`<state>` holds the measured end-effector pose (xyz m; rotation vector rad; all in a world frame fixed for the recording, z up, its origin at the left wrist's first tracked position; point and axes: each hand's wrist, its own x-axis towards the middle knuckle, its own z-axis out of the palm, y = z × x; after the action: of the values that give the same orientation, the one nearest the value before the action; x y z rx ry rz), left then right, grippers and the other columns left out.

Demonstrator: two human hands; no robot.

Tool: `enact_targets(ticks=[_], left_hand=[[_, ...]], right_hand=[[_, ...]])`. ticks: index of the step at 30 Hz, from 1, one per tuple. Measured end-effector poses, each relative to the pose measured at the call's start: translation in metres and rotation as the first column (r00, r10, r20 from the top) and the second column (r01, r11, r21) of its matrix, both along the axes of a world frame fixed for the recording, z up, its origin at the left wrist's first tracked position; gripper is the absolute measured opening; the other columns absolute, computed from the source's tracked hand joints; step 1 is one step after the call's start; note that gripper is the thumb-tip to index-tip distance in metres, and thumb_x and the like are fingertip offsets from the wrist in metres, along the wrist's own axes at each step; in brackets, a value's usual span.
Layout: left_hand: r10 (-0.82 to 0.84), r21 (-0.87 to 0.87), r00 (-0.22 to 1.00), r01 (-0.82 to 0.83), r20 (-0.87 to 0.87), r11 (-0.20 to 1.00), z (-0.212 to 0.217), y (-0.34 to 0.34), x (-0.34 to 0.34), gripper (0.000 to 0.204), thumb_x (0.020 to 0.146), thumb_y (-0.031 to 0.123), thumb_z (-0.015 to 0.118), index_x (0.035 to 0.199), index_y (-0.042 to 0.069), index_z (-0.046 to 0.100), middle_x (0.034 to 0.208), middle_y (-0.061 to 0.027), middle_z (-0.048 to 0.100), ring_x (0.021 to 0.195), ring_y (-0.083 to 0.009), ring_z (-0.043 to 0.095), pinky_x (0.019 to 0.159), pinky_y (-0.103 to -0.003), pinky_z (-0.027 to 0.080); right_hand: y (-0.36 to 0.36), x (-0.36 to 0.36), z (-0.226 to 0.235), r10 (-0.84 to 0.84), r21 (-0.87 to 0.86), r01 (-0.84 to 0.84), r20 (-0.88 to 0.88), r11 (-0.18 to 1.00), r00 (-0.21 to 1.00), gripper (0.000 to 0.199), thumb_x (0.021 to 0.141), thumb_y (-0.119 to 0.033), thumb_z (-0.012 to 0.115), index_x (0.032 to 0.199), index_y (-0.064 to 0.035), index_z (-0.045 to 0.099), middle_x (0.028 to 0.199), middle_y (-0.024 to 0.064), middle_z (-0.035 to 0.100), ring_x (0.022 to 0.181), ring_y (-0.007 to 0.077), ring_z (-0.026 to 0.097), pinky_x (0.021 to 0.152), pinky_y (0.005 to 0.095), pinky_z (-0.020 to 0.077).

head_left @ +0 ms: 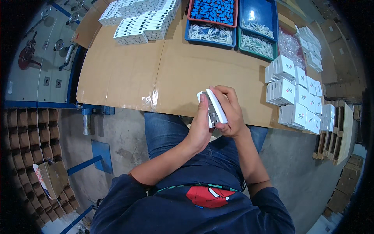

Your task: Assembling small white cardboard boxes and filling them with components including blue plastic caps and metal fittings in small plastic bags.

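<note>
Just over the near table edge, my two hands hold a small white rectangular plastic piece between them. My left hand [199,126] grips its left side, thumb pointing up along a white-edged frame with a grey inner face [212,114]. From the other side my right hand [232,113] is closed round a smooth white cover plate [216,105], fingers over its top and thumb at the bottom. Cover and frame lie face to face at a slight angle; I cannot tell whether they are joined.
A cardboard-covered table [194,78] spans the front. White block stacks [142,28] stand far left. Behind are a red tray of blue parts [212,11], a blue tray of pale parts [210,33] and more trays. White boxes [287,91] stack at right, a wooden pallet [338,132] beyond.
</note>
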<state>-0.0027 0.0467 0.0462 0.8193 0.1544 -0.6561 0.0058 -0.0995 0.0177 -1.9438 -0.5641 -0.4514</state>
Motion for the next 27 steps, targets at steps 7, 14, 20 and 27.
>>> enact_targets(ticks=[7,14,20,27], left_hand=[[0.036,-0.016,0.999,-0.037,-0.018,0.999,0.012,-0.001,0.004,0.067,0.108,0.061,0.027,0.146,0.009,0.043,0.131,-0.0095,0.057,0.122,-0.019,0.058,0.103,-0.034,0.048],[0.128,0.172,0.826,-0.261,0.548,0.95,-0.007,0.02,0.018,0.086,0.096,0.042,0.058,0.161,0.005,0.015,0.153,-0.0173,0.037,0.139,-0.0291,0.043,0.116,-0.042,0.036],[-0.012,0.197,0.487,-0.332,0.874,0.923,-0.028,0.024,0.022,0.097,0.074,0.018,0.078,0.153,0.003,0.024,0.155,-0.0217,0.03,0.148,-0.0352,0.032,0.122,-0.046,0.026],[-0.251,0.273,0.113,-0.499,0.961,0.823,-0.028,0.033,0.027,0.112,0.063,0.023,0.092,0.154,0.007,0.028,0.156,-0.0269,0.027,0.151,-0.0466,0.023,0.122,-0.055,0.025]], right_hand=[[0.003,0.0,0.013,0.0,-0.078,-0.004,-0.059,0.997,0.998,0.103,0.083,-0.078,0.06,0.142,0.0055,0.052,0.132,0.0248,0.053,0.12,0.0385,0.055,0.1,0.0433,0.0474],[0.006,-0.008,0.024,0.08,0.398,0.061,-0.328,0.915,0.941,0.084,0.098,-0.065,0.052,0.149,0.0007,0.047,0.155,0.0226,0.04,0.146,0.0338,0.04,0.114,0.0454,0.0377],[0.002,-0.013,0.032,0.284,0.499,-0.038,-0.426,0.866,0.859,0.062,0.103,-0.04,0.058,0.149,-0.001,0.047,0.156,0.0188,0.041,0.145,0.029,0.041,0.115,0.0445,0.0383],[0.003,-0.017,0.037,0.439,0.727,0.013,-0.429,0.687,0.789,0.056,0.091,-0.014,0.075,0.138,-0.0031,0.046,0.151,0.0201,0.046,0.142,0.0274,0.044,0.116,0.0422,0.0355]])
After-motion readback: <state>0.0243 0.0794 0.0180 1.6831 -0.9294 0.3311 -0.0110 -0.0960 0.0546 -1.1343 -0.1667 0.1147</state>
